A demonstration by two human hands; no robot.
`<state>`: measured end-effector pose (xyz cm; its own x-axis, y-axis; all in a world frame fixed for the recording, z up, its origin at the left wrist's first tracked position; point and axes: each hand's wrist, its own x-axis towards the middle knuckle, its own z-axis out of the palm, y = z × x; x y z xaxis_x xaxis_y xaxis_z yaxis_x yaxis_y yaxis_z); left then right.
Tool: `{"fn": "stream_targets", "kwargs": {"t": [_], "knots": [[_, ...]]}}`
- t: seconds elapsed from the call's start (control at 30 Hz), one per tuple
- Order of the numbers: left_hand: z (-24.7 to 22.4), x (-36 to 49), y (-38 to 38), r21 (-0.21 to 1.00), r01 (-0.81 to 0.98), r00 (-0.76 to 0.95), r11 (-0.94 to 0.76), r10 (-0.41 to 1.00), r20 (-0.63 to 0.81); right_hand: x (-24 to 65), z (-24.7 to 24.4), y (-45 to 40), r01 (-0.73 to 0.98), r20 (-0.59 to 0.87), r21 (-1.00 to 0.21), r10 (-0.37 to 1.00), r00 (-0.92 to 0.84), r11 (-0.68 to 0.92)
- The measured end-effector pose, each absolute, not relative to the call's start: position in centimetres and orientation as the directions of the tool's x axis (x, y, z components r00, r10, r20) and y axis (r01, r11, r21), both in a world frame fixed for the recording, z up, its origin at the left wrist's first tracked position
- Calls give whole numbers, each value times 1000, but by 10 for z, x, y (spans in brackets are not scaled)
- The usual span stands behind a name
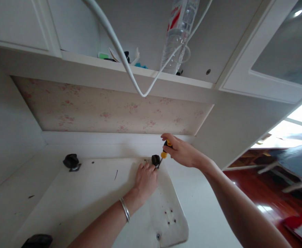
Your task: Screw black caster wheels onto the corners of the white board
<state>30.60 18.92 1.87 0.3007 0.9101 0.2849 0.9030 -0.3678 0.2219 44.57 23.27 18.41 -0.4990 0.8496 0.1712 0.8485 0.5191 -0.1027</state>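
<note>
- Right hand (pixel 178 150): closed around the handle of the screwdriver (pixel 164 154); the shaft leans, its tip at the base of the black caster (pixel 155 160).
- Left hand (pixel 146 179): laid on the white panel (pixel 94 193), fingertips at the caster base; whether they pinch anything cannot be told. Hands near each other, apart.
- Location: the caster stands at the panel's far edge, near the far right corner.
- Screwdriver: probably light and rigid; hold the thick yellow-and-black handle, not the thin shaft.
- Caster: likely hard and compact; its wheel may swivel, so steady it by the base.
- Panel: appears stiff, probably heavy and smooth; brace it flat near the far edge, keeping fingers clear of the tip.
</note>
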Motion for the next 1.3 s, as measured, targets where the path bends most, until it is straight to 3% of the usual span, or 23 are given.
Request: {"fn": "stream_targets", "kwargs": {"t": [0.43,0.57,0.87,1.3], "knots": [[20,306,189,239,903,294,-358,918,266,444,184,234,886,194,-41,874,-446,462],[19,306,189,248,905,281,-346,923,263,444,187,232,841,151,-67,838,-524,537],[19,306,190,235,907,283,-350,918,276,437,188,232,841,166,-61,836,-523,538],[17,304,190,243,896,296,-371,908,296,436,193,234,885,166,29,871,-463,465]]}}
